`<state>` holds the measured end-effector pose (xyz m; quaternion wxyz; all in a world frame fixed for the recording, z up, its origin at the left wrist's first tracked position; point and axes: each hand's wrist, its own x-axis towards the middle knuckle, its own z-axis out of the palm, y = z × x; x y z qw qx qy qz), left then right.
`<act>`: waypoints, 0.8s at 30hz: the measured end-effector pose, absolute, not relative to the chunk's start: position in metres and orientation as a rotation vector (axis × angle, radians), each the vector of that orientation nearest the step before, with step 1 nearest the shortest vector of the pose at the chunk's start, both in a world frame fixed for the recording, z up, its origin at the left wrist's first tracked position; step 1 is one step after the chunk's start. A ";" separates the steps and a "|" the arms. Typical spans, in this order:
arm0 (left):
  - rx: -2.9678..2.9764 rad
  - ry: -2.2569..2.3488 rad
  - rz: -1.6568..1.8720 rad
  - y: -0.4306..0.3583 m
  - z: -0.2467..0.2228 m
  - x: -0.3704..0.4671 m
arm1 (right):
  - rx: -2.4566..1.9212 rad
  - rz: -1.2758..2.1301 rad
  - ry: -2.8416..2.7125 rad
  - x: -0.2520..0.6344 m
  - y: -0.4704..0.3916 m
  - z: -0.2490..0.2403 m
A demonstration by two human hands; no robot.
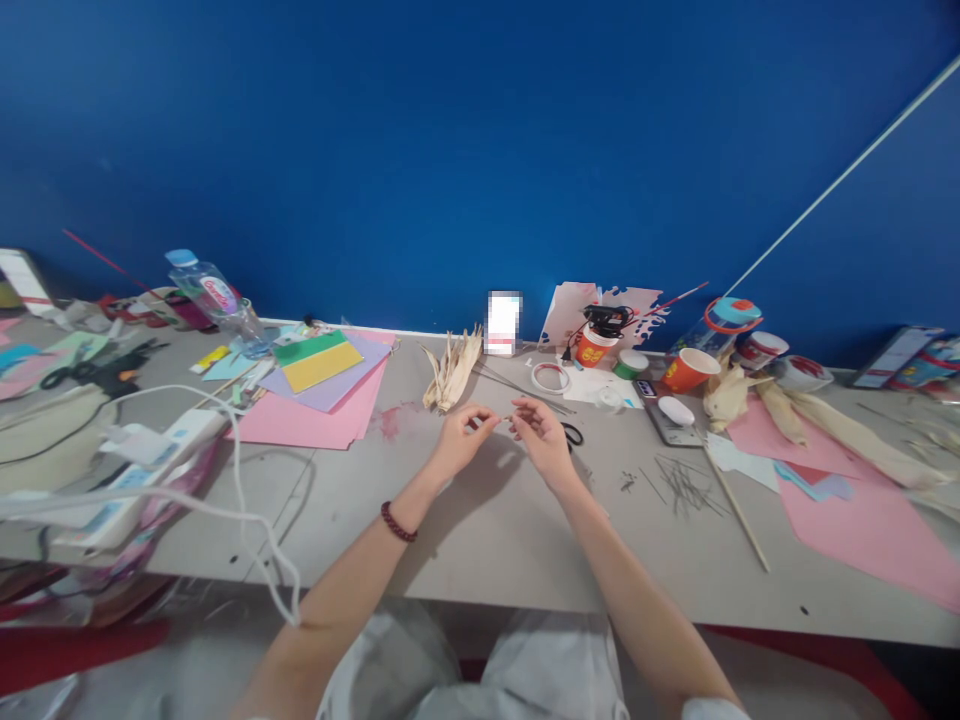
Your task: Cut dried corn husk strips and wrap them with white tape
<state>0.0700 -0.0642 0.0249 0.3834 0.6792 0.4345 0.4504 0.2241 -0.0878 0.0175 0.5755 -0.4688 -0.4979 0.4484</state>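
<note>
Above the middle of the desk, my left hand (466, 432) and my right hand (541, 436) meet with their fingertips close together. Both are closed in a pinch. Something small and pale shows between the fingertips, too tiny to name. A beaded bracelet (398, 522) circles my left wrist. Just beyond my left hand lies a bundle of dried corn husks (452, 370). Black-handled scissors (572, 435) lie beside my right hand, partly hidden by it. To the right, thin dark wire pieces (684, 485) are scattered on the desk.
Coloured paper (322, 362) and a white power strip (142, 480) with loose cables occupy the left. A lit phone (502, 325) leans against the blue wall. Paper cups (691, 369), a roll of tape (550, 377), a wooden stick (739, 508) and pink sheets (855, 510) are on the right.
</note>
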 end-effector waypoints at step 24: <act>1.735 1.111 1.186 -0.063 0.022 0.069 | -1.172 1.052 -1.075 0.229 -0.086 0.020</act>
